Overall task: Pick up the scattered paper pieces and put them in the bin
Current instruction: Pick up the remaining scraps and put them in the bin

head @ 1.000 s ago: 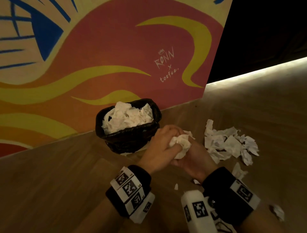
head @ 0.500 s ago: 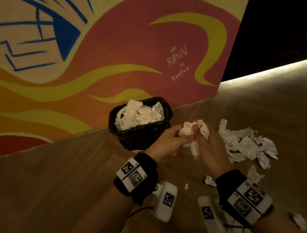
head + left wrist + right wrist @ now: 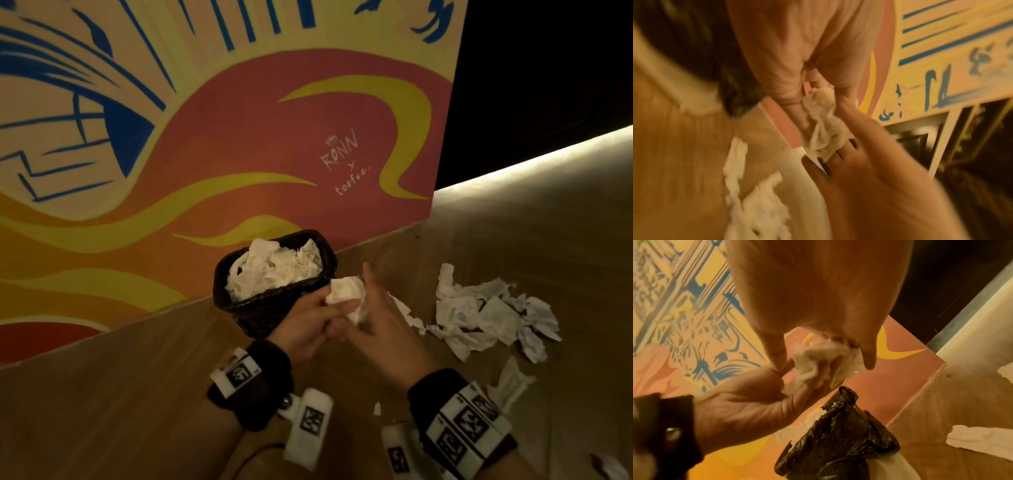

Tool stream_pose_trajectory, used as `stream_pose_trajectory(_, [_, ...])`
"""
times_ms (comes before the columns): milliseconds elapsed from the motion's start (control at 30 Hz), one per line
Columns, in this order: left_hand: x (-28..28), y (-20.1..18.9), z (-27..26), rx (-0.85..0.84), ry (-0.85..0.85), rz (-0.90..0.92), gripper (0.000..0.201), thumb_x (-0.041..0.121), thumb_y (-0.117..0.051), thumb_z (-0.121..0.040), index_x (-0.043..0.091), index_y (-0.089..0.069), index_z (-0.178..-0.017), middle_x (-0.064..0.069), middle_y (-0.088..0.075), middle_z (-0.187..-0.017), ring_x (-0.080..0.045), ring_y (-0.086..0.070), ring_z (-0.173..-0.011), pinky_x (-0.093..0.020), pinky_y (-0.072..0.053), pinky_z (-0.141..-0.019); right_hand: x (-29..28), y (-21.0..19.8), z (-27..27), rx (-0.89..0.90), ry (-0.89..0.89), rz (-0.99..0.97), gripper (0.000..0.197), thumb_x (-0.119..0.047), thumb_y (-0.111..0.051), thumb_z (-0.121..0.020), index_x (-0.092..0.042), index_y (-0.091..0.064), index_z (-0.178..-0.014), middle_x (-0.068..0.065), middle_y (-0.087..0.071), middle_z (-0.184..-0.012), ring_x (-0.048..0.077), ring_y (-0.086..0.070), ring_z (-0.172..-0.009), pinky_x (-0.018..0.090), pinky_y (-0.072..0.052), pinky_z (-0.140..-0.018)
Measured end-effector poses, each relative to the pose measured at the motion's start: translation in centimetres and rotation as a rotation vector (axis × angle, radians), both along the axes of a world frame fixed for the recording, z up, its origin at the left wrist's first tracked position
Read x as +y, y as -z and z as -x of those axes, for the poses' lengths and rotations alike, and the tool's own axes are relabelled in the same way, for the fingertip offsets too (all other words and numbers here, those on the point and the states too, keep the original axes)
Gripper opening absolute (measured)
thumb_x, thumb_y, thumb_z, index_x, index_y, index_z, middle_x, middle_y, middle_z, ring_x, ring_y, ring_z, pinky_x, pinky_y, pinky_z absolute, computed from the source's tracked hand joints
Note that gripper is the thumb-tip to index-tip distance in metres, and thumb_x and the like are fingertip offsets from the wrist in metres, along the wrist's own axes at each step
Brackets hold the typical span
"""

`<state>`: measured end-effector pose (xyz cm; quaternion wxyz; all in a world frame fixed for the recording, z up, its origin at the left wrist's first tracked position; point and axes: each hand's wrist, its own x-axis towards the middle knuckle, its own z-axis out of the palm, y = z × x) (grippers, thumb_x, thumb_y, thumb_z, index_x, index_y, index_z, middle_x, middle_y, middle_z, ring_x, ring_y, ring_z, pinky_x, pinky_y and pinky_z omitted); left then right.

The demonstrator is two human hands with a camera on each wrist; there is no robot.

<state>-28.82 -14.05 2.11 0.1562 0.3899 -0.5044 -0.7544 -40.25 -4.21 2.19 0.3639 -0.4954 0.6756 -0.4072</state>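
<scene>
A black-bagged bin (image 3: 274,303), heaped with crumpled white paper, stands on the wooden floor against the painted wall. Just right of its rim both hands meet around one crumpled paper wad (image 3: 346,294). My left hand (image 3: 337,305) grips the wad with thumb and curled fingers, which the left wrist view shows closely (image 3: 822,120). My right hand (image 3: 368,291) presses on it from the right with fingers spread and mostly straight. In the right wrist view the wad (image 3: 824,363) hangs above the bin's bag (image 3: 838,434). A pile of torn paper pieces (image 3: 489,315) lies on the floor to the right.
Loose scraps lie nearer me: a strip (image 3: 510,383), a tiny bit (image 3: 376,407) and one at the bottom right corner (image 3: 613,466). The mural wall (image 3: 239,154) rises close behind the bin. A lit ledge (image 3: 548,154) runs along the far right.
Both hands have carried the wad up and left, close to the bin's rim. The right hand's fingers have loosened and spread. My head has tilted up, showing more wall.
</scene>
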Motion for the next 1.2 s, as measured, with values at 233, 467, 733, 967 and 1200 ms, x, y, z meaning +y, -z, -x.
stream_pose_trajectory(233, [-9.8,-1.2,-1.9,-0.727,-0.027,0.908,0.072,0.031,-0.073,-0.083,0.022,-0.033,-0.143,0.006,-0.054,-0.088,-0.011,-0.054,-0.068,-0.023,-0.044,-0.056,0.9,-1.6,0.4,0.028,-0.090,-0.210,0.049,-0.051,-0.045,-0.096,-0.023,-0.045,-0.136,0.003,-0.051,-0.135,0.017,-0.049,-0.122,0.028,-0.040,-0.094])
stream_pose_trajectory(467, [-15.0,3.1,2.1,-1.054,0.274,0.978,0.073,0.040,-0.072,-0.082,0.007,-0.037,-0.137,-0.016,-0.059,-0.120,-0.032,-0.057,-0.092,-0.038,-0.042,-0.072,2.6,-1.3,0.2,0.257,-0.354,-0.326,0.039,-0.019,-0.047,-0.098,-0.018,-0.040,-0.059,-0.004,-0.042,-0.066,0.016,-0.048,-0.075,0.014,-0.030,-0.051])
stream_pose_trajectory(733, [-16.2,7.9,3.6,-1.158,0.484,1.058,0.044,0.012,-0.064,-0.086,0.009,-0.054,-0.129,-0.017,-0.060,-0.125,-0.036,-0.056,-0.115,-0.043,-0.041,-0.099,2.8,-1.8,-0.3,0.259,-0.390,-0.299,0.027,-0.023,-0.045,-0.098,-0.008,-0.052,-0.076,0.005,-0.047,-0.083,0.020,-0.048,-0.080,0.025,-0.033,-0.052])
stream_pose_trajectory(967, [-16.8,5.4,4.3,-1.145,0.552,0.883,0.059,0.037,-0.051,-0.097,0.010,-0.034,-0.146,-0.015,-0.041,-0.147,-0.035,-0.050,-0.121,-0.042,-0.042,-0.096,2.5,-1.6,-0.1,0.216,-0.359,-0.287,0.029,-0.019,-0.048,-0.097,-0.011,-0.042,-0.070,0.003,-0.046,-0.077,0.015,-0.045,-0.066,0.023,-0.030,-0.048])
stream_pose_trajectory(1200, [-16.3,1.4,2.2,-0.922,0.484,1.362,0.056,0.058,-0.046,-0.089,0.036,-0.038,-0.139,-0.014,-0.061,-0.122,-0.035,-0.063,-0.095,-0.046,-0.054,-0.076,2.5,-1.2,-0.4,0.235,-0.397,-0.289,0.025,-0.019,-0.049,-0.096,-0.009,-0.047,-0.074,0.003,-0.047,-0.075,0.016,-0.049,-0.068,0.027,-0.044,-0.058])
